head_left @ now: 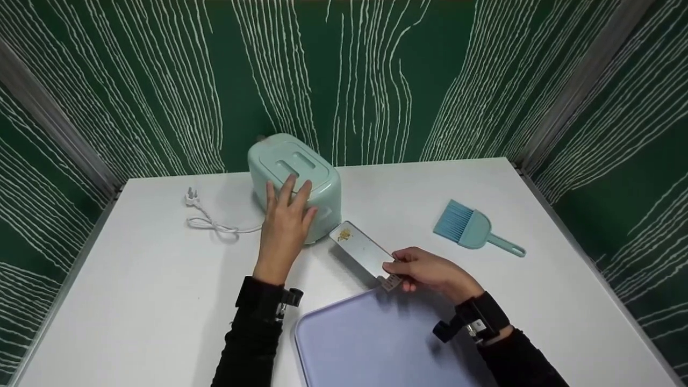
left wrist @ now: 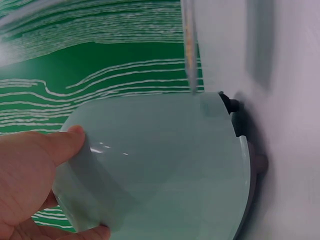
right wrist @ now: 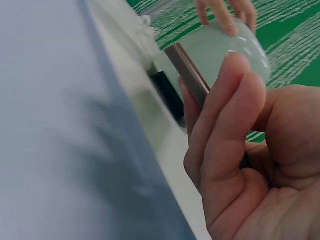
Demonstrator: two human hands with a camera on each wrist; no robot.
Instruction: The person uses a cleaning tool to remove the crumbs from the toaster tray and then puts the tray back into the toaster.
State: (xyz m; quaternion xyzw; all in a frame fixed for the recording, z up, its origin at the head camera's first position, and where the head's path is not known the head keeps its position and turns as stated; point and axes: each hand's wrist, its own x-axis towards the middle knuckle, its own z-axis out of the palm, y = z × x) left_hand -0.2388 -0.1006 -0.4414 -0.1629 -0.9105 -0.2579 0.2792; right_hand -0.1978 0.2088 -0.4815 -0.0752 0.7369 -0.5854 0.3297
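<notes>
A mint-green toaster (head_left: 325, 196) stands toward the back of the table, with a lid over its top. My left hand (head_left: 282, 228) rests on its near end, fingers spread over the top edge and thumb against the side. Between thumb and fingers, my right hand (head_left: 435, 271) pinches the near end of a flat metal crumb tray (head_left: 365, 251). Yellowish crumbs (head_left: 344, 234) lie at the tray's far end, beside the toaster's lower corner. The right wrist view shows the crumb tray (right wrist: 187, 70) edge-on, above a dark slot (right wrist: 167, 95) low on the toaster.
A lilac serving tray (head_left: 376, 338) lies at the table's front, partly under my right forearm. To the right is a blue-green brush (head_left: 473, 228) with a short handle. A white power cord (head_left: 215, 224) with its plug lies left of the toaster. Green patterned walls enclose the table.
</notes>
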